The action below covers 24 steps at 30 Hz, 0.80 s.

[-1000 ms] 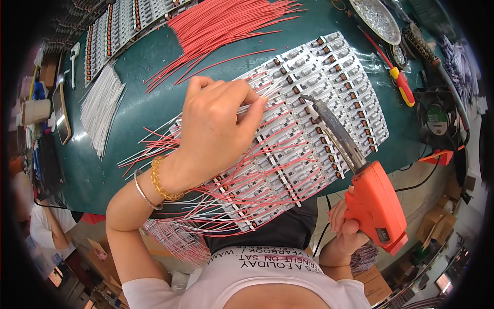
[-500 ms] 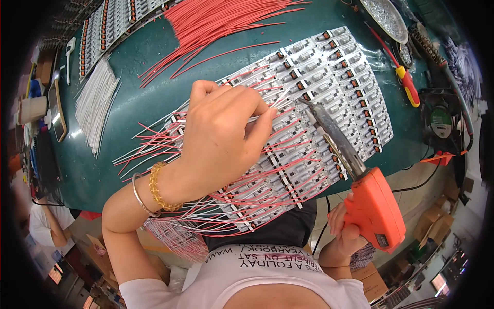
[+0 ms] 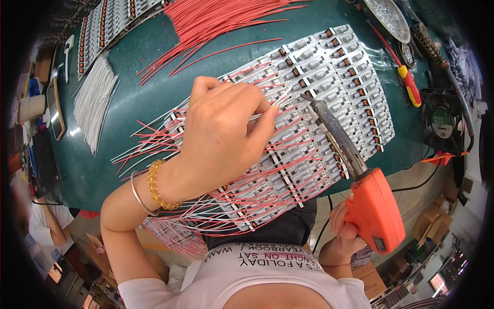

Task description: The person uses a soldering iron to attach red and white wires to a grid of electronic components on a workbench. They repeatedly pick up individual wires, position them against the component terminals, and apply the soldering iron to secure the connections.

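My left hand (image 3: 221, 134) is closed over a panel of small circuit boards (image 3: 378, 110), its thumb and forefinger pinching thin white wires (image 3: 282, 97) whose ends point right. Closed around the handle of an orange soldering gun (image 3: 378, 211) is my right hand (image 3: 343, 232), low at the right. The gun's dark tip reaches up-left to the boards, just right of the white wire ends. Whether tip and wire touch is too small to tell. Red wires (image 3: 288, 167) and white ones stick out from many boards, and some pass beneath my left hand and wrist.
Loose red wires (image 3: 206, 26) lie in a pile at the back, white wires (image 3: 95, 103) at the left. A screwdriver (image 3: 409, 85), a metal dish (image 3: 388, 20) and a small fan (image 3: 440, 121) stand to the right. More board panels (image 3: 105, 26) sit at the far left.
My left hand and the wire ends have shifted very slightly right. The soldering gun's tip stays close beside them; both grips are the same.
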### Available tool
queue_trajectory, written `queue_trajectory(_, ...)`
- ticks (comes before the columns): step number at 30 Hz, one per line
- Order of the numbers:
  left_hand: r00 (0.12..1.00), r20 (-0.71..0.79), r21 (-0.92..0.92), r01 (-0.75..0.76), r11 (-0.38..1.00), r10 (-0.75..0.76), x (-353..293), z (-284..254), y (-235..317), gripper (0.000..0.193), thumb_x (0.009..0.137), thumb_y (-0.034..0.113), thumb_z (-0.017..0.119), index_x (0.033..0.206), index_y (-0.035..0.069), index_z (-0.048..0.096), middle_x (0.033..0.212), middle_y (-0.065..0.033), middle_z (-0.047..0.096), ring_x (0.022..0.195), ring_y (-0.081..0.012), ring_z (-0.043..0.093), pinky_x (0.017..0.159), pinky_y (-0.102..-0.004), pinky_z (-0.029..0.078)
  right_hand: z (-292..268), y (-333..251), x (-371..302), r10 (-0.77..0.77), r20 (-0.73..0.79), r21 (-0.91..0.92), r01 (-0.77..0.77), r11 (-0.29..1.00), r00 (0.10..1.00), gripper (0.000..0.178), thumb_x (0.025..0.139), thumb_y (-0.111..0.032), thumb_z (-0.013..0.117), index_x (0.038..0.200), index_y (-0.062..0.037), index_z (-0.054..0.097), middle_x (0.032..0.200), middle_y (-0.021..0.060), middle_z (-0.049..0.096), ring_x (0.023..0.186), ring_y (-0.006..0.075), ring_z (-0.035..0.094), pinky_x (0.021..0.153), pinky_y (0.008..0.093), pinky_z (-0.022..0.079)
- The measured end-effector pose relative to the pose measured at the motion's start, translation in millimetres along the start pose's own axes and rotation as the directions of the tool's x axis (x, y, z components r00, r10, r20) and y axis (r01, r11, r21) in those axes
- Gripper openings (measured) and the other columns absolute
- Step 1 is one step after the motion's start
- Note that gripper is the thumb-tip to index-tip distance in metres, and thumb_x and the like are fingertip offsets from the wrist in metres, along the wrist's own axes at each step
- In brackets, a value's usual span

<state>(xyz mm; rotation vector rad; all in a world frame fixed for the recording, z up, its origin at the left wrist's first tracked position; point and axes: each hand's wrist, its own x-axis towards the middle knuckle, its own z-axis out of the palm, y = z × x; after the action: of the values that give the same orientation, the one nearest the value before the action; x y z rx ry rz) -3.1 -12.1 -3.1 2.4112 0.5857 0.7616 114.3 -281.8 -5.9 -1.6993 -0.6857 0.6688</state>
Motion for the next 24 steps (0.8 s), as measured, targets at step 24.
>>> queue_trajectory(24, 0.999, -0.001, 0.073, -0.034, 0.997, 0.034, -3.9, 0.9, 9.3, 0.015, 0.073, 0.004, 0.075, 0.07, 0.008, 0.06, 0.064, -0.0013, 0.059, 0.06, -0.0196, 0.052, 0.074, -0.0355, 0.038, -12.4, 8.1, -23.4, 0.009, -0.096, -0.279, -0.036, 0.96, 0.995, 0.043, 0.083, -0.044, 0.07, 0.094, -0.0038, 0.061, 0.069, 0.0008, 0.053, 0.067, 0.0165, 0.053, 0.057, 0.0308, 0.04)
